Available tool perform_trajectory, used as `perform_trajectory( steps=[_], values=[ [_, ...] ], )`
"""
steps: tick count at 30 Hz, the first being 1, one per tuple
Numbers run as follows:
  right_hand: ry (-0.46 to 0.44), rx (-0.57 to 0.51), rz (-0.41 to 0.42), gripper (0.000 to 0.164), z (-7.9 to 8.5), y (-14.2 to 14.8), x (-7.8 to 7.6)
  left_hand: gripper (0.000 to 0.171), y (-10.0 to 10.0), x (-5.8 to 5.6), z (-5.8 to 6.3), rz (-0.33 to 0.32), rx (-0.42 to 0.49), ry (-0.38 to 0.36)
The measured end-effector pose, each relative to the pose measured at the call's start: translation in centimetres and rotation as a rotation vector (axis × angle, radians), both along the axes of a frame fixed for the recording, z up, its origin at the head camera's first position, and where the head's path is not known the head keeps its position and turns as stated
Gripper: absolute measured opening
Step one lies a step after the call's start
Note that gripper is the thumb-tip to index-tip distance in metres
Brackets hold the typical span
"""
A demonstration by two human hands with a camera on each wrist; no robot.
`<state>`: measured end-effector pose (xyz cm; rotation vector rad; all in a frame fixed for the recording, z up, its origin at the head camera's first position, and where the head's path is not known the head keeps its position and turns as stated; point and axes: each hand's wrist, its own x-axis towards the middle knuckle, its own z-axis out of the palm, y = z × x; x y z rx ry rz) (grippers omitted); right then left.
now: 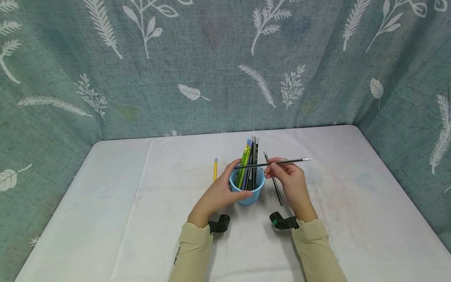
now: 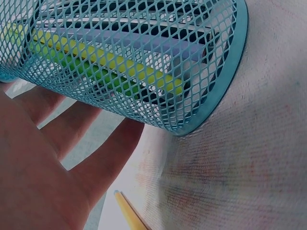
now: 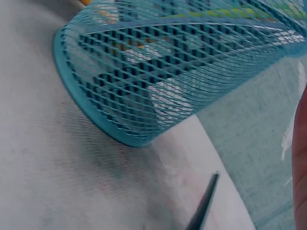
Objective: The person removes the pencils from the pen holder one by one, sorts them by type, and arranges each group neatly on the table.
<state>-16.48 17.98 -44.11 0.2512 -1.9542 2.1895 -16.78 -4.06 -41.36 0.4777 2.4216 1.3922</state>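
Left hand [image 1: 218,194] curls round the cup [image 1: 248,199], presumably steadying it upright; right hand [image 1: 291,182] pinches a dark pencil [image 1: 260,165] mid-length, likely for balance; loose pencil [image 1: 277,192] at cup's 3 o'clock, yellow pencil [image 1: 215,170] near 10.

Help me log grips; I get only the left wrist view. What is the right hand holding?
Observer: The right hand pinches a black pencil.
Operator: Any loose pencil besides the yellow pencil I see?
Observer: Yes, a second black pencil lies on the table, to the right of the cup.
Operator: Where does the left hand have its thumb?
Observer: At the cup's near side, by the rim.
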Motion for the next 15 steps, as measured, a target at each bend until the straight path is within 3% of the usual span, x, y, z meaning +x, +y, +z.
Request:
perform_trajectory(
  steps=[5, 7, 10, 15],
  values=[
    [0.016, -0.089, 0.047, 0.031, -2.0, 1.0, -0.9, 0.09, 0.0, -0.1, -0.5, 0.003, 0.003, 0.005],
    [0.012, -0.095, 0.032, 0.033, -1.7, 0.9, -0.7, 0.09, 0.0, -0.2, -0.6, 0.002, 0.0, 0.009],
    [0.0, -0.133, 0.008, 0.031, 0.4, 0.5, 0.2, 0.089, 0.0, -0.2, -0.6, -0.004, 0.0, 0.011],
    [-0.027, -0.25, -0.021, 0.024, 2.3, 0.4, 0.7, 0.089, 0.0, -0.2, -0.5, -0.002, -0.005, 0.024]
  ],
)
